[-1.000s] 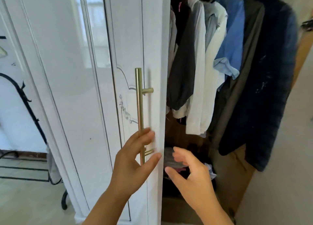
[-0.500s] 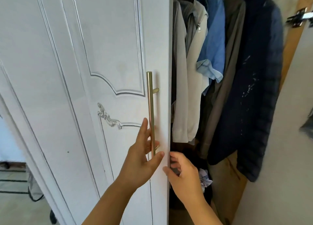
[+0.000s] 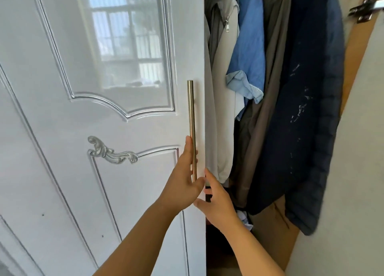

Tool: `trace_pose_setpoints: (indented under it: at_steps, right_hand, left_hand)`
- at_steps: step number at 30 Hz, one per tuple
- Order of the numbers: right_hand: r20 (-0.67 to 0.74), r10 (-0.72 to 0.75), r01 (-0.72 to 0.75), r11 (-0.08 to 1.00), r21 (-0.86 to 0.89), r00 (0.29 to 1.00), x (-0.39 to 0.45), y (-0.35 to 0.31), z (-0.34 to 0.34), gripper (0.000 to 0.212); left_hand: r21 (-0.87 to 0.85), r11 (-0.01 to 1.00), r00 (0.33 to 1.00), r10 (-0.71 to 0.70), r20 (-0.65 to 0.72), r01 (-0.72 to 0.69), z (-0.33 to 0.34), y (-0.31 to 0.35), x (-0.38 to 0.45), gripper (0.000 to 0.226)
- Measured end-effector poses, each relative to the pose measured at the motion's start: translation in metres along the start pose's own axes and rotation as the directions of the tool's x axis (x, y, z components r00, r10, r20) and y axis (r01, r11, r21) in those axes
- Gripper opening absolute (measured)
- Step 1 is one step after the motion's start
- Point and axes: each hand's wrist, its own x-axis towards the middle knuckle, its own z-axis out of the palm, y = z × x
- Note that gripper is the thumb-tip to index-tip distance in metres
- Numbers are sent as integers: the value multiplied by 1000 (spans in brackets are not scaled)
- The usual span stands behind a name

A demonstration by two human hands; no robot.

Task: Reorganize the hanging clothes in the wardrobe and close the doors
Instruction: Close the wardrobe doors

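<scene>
- Two hands at work on one white wardrobe door (image 3: 116, 192), so I judge the closing step to be in hand, with the rehanging apparently finished.
- Left hand (image 3: 182, 184): fingers straight, lying along the lower part of the brass bar handle (image 3: 191, 130), thumb spread toward 3 o'clock below the bar's end. Nothing clasped; the hand is released and resting flat on the door by the bar.
- Right hand (image 3: 218, 205): at 3 o'clock from the left hand, just beside it, thumb on the door's face at the free edge, fingers curled round that edge, pinching it.
- Hanging clothes occupy the open gap at 3 o'clock of the door: a beige zip jacket (image 3: 225, 88) nearest the edge, then a blue shirt (image 3: 248, 53), a grey-brown coat (image 3: 270, 88) and a navy padded coat (image 3: 311, 109).
- Second door (image 3: 357, 171) stands open at far right, its hinge (image 3: 366, 7) at 1 o'clock.
- Next move, in my judgement: push this door home, withdrawing the right fingers before the edge meets the frame, and keeping the jacket hem clear.
</scene>
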Motion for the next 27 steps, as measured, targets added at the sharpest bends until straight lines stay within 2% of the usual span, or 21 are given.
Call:
trace_pose_setpoints:
  at_steps: [4, 6, 10, 12, 15, 17, 19, 23, 27]
  right_hand:
    - [-49, -5, 5, 1000, 1, 999, 19, 3, 5, 79]
    - [-121, -41, 40, 999, -12, 992, 24, 0, 3, 69]
    - [-182, -59, 57, 998, -16, 982, 26, -6, -2, 57]
    - [-190, -54, 48, 998, -38, 980, 24, -9, -5, 56]
    - [-270, -37, 22, 998, -58, 962, 15, -13, -15, 53]
    - [-330, -40, 16, 997, -75, 943, 5, -17, -26, 45]
    - [-402, -34, -5, 995, -96, 915, -10, -21, -38, 41]
    - [-532, -19, -46, 993, -109, 846, -49, -29, -66, 40]
    - [-605, -42, -53, 989, -139, 795, -95, -41, -91, 38]
  left_hand:
    - [19, 999, 999, 38, 28, -38, -3, -15, 20, 99]
    - [43, 997, 997, 68, 45, -70, -5, -23, 26, 99]
    - [-14, 995, 991, 103, 84, -102, -11, -38, 29, 98]
    - [-28, 993, 991, 118, 61, -117, -11, -43, 32, 94]
    - [36, 979, 973, 203, -107, -200, -6, -44, 35, 85]
    - [100, 966, 927, 257, -272, -239, -1, -40, 35, 74]
    - [91, 961, 899, 275, -341, -260, 5, -28, 35, 61]
    - [-13, 935, 909, 342, -237, -355, 27, -3, 30, 35]
    - [-141, 935, 946, 320, -56, -325, 61, 24, 12, 29]
